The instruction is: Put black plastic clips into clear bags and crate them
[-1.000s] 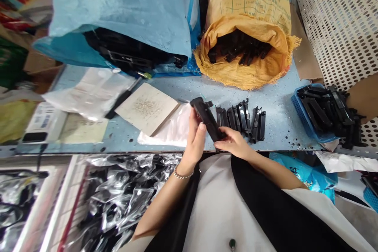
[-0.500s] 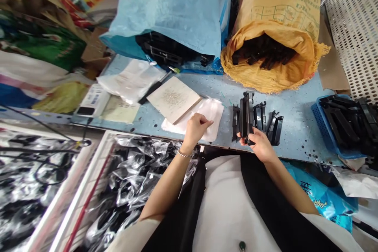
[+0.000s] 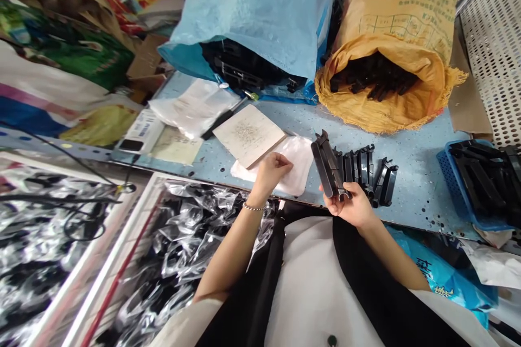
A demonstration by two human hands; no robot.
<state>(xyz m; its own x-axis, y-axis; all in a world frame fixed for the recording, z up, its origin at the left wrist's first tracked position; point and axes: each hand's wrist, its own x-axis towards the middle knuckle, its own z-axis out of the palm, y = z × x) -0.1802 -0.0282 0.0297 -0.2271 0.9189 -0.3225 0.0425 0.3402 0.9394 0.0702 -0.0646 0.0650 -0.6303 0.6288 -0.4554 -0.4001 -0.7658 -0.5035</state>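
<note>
My right hand [image 3: 350,207] grips a long black plastic part [image 3: 328,169] by its near end and holds it tilted above the blue table [image 3: 411,173]. A row of similar black parts [image 3: 370,169] lies on the table just right of it. My left hand [image 3: 272,169], with a bracelet at the wrist, pinches the top of a stack of clear plastic bags [image 3: 293,165] lying at the table's front edge.
A square card with small screws [image 3: 249,134] lies beside the bags. A blue sack [image 3: 260,16] and a yellow woven sack [image 3: 391,65] of black parts lie at the back. A blue basket [image 3: 480,184] of parts sits right. Bagged parts fill the crate [image 3: 175,260] below left.
My left hand let go of the black part and moved left onto the plastic bags. My right hand kept the part and tilted it. The camera swung left.
</note>
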